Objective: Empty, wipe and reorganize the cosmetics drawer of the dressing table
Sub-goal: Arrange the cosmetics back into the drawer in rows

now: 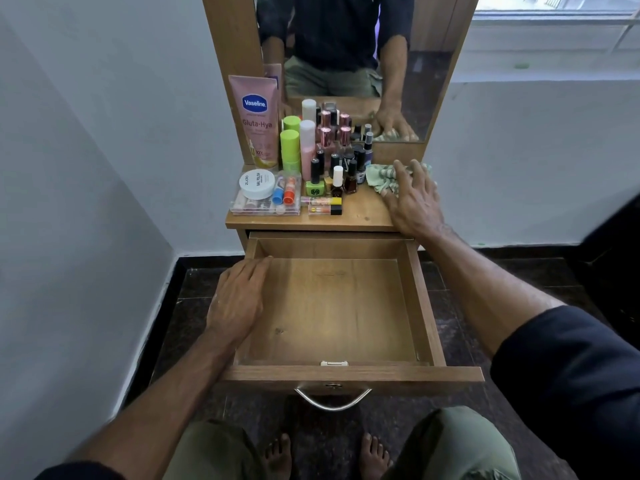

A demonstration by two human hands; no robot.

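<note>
The wooden drawer (424,299) is pulled fully out and holds nothing. My left hand (239,296) rests flat on its left wall, fingers straight. My right hand (414,199) lies with spread fingers on a green striped cloth (379,176) at the right of the dressing table top (360,216). Cosmetics crowd the top's left and middle: a pink Vaseline tube (255,121), green tubes (290,147), several nail polish bottles (341,168), a white jar (257,183) on a clear case (265,206), and two lip tubes (323,206).
A mirror (349,64) in a wooden frame stands behind the cosmetics. White walls close in on the left and right. A metal handle (332,400) hangs on the drawer front. My knees and bare feet (329,455) are on the dark floor below.
</note>
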